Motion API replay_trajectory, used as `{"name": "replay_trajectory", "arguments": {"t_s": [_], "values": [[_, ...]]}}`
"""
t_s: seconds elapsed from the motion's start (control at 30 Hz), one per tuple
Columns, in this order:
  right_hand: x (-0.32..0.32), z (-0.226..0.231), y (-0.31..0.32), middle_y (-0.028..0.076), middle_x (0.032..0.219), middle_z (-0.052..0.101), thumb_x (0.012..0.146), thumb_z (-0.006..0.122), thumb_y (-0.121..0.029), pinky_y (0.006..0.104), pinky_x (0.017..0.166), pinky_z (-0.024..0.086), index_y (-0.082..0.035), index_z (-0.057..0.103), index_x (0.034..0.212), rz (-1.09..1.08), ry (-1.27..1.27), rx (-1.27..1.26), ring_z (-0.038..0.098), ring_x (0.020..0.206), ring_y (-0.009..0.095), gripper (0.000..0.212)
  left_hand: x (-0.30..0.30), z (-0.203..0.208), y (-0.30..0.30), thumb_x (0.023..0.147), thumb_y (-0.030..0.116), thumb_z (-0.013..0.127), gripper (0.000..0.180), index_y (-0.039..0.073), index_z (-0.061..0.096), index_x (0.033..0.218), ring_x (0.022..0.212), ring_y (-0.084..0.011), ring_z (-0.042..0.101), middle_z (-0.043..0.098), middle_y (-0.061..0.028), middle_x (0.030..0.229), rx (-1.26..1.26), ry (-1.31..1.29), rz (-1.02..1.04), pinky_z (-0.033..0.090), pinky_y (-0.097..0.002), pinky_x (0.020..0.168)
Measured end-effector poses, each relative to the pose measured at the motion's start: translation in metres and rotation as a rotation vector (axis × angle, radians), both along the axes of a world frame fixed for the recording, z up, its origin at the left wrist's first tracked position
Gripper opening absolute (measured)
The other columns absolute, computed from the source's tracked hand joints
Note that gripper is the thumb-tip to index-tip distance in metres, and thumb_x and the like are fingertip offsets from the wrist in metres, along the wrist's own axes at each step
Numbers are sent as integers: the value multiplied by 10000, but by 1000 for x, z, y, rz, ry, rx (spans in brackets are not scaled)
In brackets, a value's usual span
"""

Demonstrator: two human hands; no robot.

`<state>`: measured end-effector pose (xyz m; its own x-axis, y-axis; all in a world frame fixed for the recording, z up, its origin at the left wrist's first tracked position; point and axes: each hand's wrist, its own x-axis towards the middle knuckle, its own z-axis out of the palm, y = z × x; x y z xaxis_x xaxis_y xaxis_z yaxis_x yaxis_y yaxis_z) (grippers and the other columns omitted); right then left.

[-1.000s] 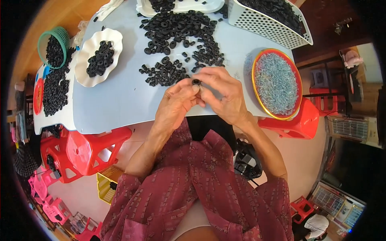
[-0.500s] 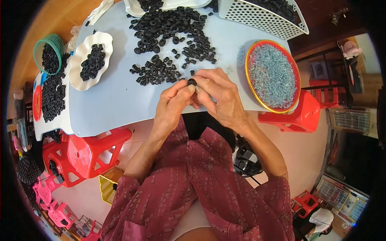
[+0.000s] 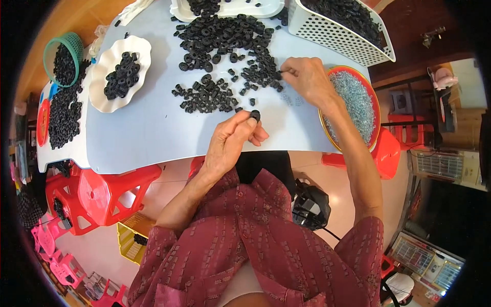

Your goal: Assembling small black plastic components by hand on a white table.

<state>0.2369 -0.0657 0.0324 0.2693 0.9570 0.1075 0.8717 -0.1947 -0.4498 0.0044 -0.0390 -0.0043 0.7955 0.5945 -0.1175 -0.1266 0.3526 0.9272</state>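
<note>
Left hand (image 3: 230, 140) has a black round part (image 3: 255, 115) pinched between thumb and fingers, lower centre of the table (image 3: 163, 138), just below a lone black piece (image 3: 252, 102). Right hand (image 3: 307, 79) is out at the right edge of the small black pieces (image 3: 262, 71), upper centre-right, fingers bent together; can't tell if they've gripped one. Progress, my read: one part in hand, doesn't look set down as done. White scalloped dish (image 3: 101, 92), upper left, has a modest heap of black rings (image 3: 123, 77), maybe finished ones, can't confirm. Plenty left by the look of it: big black pile (image 3: 225, 38) at upper centre, smaller black cluster (image 3: 207, 95) below it, white perforated basket (image 3: 342, 36) at upper right full of black parts. Pale springs (image 3: 355, 97) nearly fill the red bowl (image 3: 375, 110), right; a few lie loose beside it. No total visible, so no percentage.
</note>
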Motion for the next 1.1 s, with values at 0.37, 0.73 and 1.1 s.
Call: {"name": "replay_trajectory", "arguments": {"t_s": [0.37,0.73,1.1], "values": [[-27,10,-2,96,736,670,769,621,-33,276,617,498,15,660,909,-89,291,114,628,654,151,153,0,-3,1,967,166,452,243,-33,570,894,704,-116,577,642,-75,791,113,-24,5,497,-262,658],[-87,-8,-37,5,823,611,826,588,44,222,728,461,17,641,966,-25,1001,361,552,768,67,152,-1,-3,1,974,184,460,267,-37,572,877,698,-120,573,638,-81,790,129,-29,-1,499,-267,657],[-90,-23,-41,69,810,580,853,531,72,265,555,478,40,571,910,119,1217,315,541,601,101,76,0,-4,2,973,166,450,249,-33,594,930,720,-123,578,629,-78,812,71,-56,-14,505,-267,656]]}}
